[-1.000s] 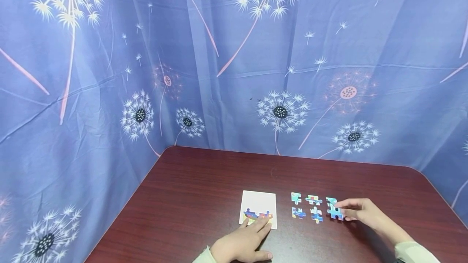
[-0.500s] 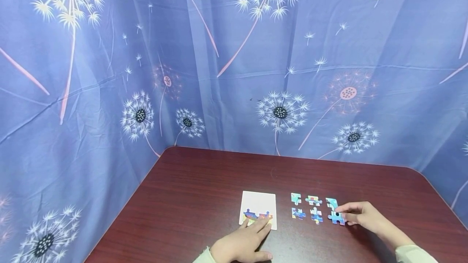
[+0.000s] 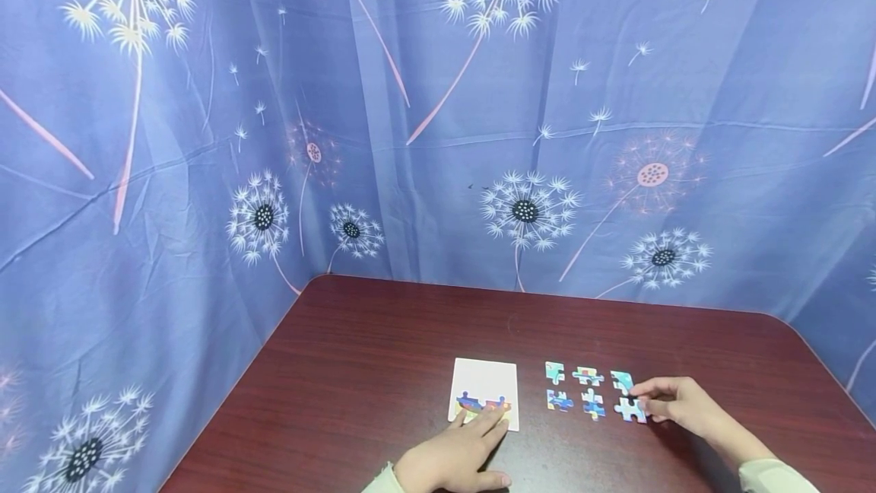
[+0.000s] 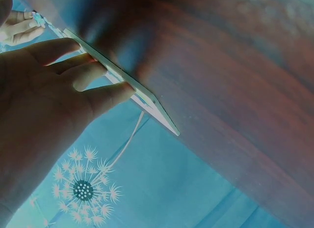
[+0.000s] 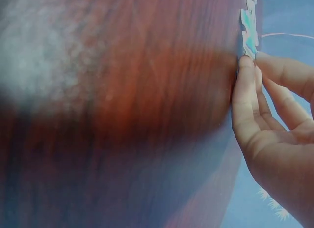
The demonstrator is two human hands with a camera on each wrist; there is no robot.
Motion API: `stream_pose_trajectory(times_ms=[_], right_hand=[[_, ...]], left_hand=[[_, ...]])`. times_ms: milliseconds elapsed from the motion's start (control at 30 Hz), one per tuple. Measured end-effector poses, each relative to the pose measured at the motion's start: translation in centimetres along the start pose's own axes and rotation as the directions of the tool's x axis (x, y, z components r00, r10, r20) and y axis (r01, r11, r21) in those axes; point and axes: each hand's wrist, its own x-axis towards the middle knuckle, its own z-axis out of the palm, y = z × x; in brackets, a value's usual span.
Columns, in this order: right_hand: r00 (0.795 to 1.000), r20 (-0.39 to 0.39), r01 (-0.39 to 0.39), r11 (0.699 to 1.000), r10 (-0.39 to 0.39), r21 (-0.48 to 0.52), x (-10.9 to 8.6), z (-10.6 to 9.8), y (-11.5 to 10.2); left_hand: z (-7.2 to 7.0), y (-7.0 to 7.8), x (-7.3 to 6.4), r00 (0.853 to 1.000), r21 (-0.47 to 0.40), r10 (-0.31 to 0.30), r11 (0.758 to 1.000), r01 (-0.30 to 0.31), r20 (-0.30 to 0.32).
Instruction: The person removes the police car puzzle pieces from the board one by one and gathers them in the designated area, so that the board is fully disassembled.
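Note:
My left hand [image 3: 457, 453] lies with its fingers straight on the lower part of a square white puzzle board [image 3: 484, 373]. Joined blue, red and yellow puzzle pieces [image 3: 469, 404] show along the board's lower part, partly covered by those fingers. At the right, my right hand [image 3: 684, 404] pinches a light-blue puzzle piece [image 3: 627, 409] by its right edge between thumb and fingers. Just above it is another light-blue puzzle piece [image 3: 621, 380]. In the right wrist view, the pinched piece [image 5: 248, 50] is seen nearly edge-on at the fingertips.
Several loose puzzle pieces lie between the hands in two rows, among them a corner piece [image 3: 553, 372], a wide piece [image 3: 588, 376], a blue piece [image 3: 559, 399] and another blue piece [image 3: 592, 404]. Blue dandelion-print curtains [image 3: 424, 196] border the dark red wooden table [image 3: 383, 341].
My right hand has shifted slightly toward me and to the right with the pinched puzzle piece, which now sits apart from the one above. My left hand has not moved.

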Motion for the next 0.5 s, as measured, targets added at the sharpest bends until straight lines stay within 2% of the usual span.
stream_pose_trajectory(times_ms=[200,500], right_hand=[[0.999,-0.026,-0.026,1.0,0.026,-0.013,0.08,0.15,-0.05],[0.999,-0.037,-0.001,0.999,-0.001,-0.034,0.18,0.26,0.01]], left_hand=[[-0.01,0.04,-0.08,1.0,-0.006,0.001,1.0,0.0,0.008],[-0.03,-0.01,-0.03,1.0,-0.004,0.007,1.0,-0.007,0.009]])
